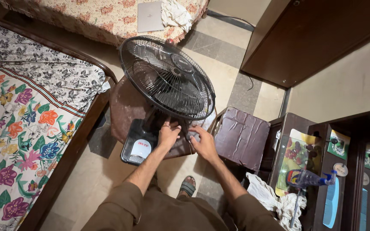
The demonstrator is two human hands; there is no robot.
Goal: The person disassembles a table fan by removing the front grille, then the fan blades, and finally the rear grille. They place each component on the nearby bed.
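Fan [168, 77] under both hands' curled fingers [172, 127]

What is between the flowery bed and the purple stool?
In the head view, a black fan on a round brown table stands between the bed and the stool.

Single head-worn view, steeply downward from standing height, over outstretched forearms toward the floor.

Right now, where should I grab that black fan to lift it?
Probably by the short neck under the fan, where the left hand and right hand already are, coming from the near side. The round wire cage is wide and tilted upward, with thin wires, so it looks a poor grip. A second hand under the flat base would steady it.
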